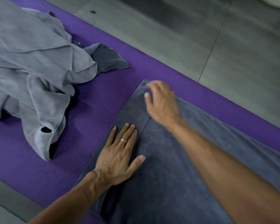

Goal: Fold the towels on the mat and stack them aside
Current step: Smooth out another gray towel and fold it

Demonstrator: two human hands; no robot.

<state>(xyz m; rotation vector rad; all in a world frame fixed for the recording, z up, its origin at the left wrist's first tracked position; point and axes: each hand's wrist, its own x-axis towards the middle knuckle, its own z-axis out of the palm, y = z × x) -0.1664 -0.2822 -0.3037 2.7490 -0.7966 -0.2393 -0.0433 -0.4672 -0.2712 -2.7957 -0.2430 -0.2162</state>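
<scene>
While spread flat across the purple mat (103,88), lay as a dark grey towel (176,159) beneath both hands. Pressed down near its left edge with the left hand (118,157), fingers straight and splayed; pinched at the far corner with the right hand (160,101), fingers curled, blurred. Heaped well apart to the left, crumpled: light grey towels (31,62).

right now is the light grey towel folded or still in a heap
In a heap: the light grey towel lies crumpled in loose folds on the purple mat, neither hand touching it.
</scene>
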